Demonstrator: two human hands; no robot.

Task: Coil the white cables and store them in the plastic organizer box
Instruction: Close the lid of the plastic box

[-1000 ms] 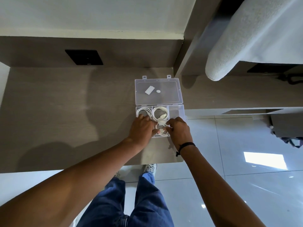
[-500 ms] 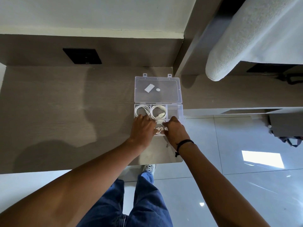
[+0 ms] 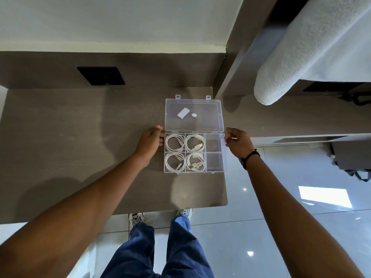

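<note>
The clear plastic organizer box [image 3: 194,172] lies on the brown desk [image 3: 80,137] near its right edge. Its lid [image 3: 202,125] is open and lies flat behind it, with two white stickers on it. Four compartments each hold one coiled white cable: back left [image 3: 168,142], back middle [image 3: 189,140], front left [image 3: 168,162], front middle [image 3: 189,163]. The two right compartments [image 3: 213,153] hold nothing. My left hand [image 3: 149,141] touches the box's left side at the hinge line with its fingertips. My right hand [image 3: 237,142], fingers curled, is at the right side by the lid's corner.
A black square panel [image 3: 101,75] is set in the desk's back wall. The desk ends just right of the box, over a glossy tiled floor [image 3: 301,227]. A white textured cushion [image 3: 301,47] hangs at upper right. A dark bag [image 3: 353,157] sits at far right.
Both hands have left the front middle compartment, where they were pressing in a coiled cable, and moved apart to the box's left and right sides. That cable now lies in its compartment.
</note>
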